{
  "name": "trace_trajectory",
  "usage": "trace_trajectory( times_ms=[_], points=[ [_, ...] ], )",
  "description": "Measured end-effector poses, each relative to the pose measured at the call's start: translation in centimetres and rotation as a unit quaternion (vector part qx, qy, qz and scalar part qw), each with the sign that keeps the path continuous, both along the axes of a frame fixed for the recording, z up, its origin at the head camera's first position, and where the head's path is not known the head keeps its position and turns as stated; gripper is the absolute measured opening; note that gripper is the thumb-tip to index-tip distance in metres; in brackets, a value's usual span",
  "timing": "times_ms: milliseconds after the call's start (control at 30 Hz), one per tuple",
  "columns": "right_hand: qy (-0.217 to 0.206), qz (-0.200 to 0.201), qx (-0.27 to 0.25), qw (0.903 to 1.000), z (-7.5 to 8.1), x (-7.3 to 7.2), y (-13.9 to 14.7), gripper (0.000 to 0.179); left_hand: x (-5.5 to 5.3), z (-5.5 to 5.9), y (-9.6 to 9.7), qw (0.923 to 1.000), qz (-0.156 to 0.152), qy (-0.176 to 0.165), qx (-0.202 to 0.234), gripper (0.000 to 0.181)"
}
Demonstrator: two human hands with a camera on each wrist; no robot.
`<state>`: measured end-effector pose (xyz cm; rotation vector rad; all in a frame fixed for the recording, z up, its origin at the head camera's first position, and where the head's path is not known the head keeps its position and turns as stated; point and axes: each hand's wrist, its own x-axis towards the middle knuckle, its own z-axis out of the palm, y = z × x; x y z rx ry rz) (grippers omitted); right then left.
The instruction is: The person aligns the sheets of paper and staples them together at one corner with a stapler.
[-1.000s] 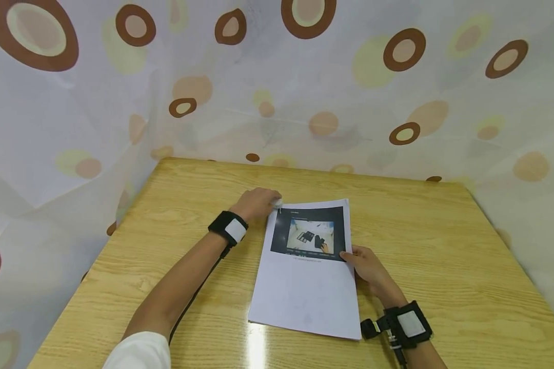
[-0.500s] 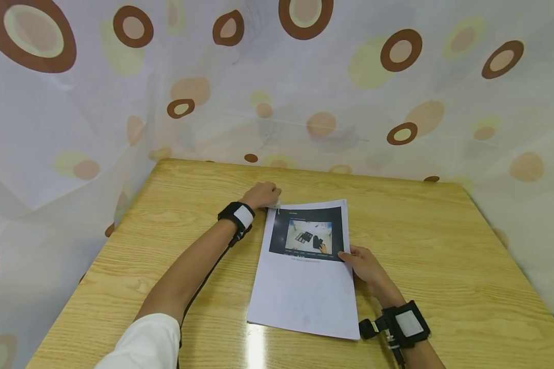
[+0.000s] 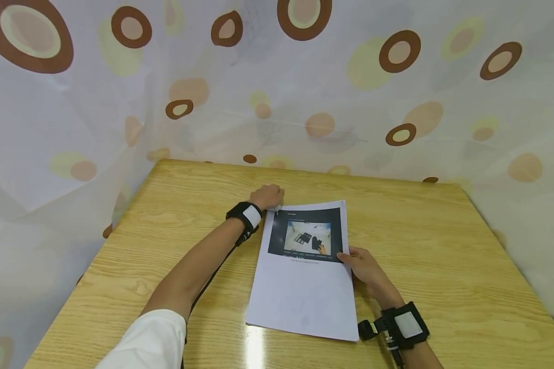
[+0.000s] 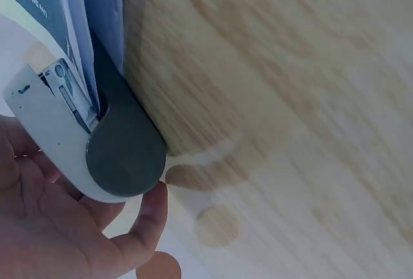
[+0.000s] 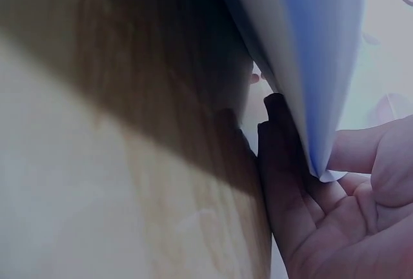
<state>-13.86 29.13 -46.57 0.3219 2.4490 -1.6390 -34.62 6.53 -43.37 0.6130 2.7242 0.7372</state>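
Observation:
A stack of white sheets (image 3: 304,300) is held tilted over the table, its top page printed with a dark picture. At its far left corner my left hand (image 3: 266,197) grips a stapler (image 4: 126,153) with a white top arm and dark grey base. In the left wrist view, the corner of the sheets lies between the stapler's arm and base, and fingers curl round its rear end. My right hand (image 3: 365,267) pinches the right edge of the stack, thumb on top and the other fingers underneath, as the right wrist view shows. Most of the stapler is hidden in the head view.
The wooden table (image 3: 203,205) reaches back to a patterned curtain (image 3: 240,77) with brown rings, which also hangs along both sides. Black straps with cables sit on both wrists, and the left cable (image 3: 217,271) trails along the forearm.
My left hand has shifted a little to the right at the sheets' corner, its wrist turning and its forearm swinging right. The right hand and the stack stay nearly where they were.

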Motion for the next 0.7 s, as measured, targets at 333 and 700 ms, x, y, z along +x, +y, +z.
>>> trace_trajectory(
  times_ms=[333, 700],
  points=[
    [-0.007, -0.007, 0.008, 0.9999, 0.0, 0.0, 0.0, 0.039, -0.4, -1.4, 1.3, 0.9973, 0.066, 0.032, -0.003, 0.044],
    [0.000, -0.003, 0.001, 1.0000, 0.2, 0.0, 0.1, 0.041, -0.7, -2.8, 2.7, 0.9925, 0.065, 0.074, -0.073, 0.041]
  ],
)
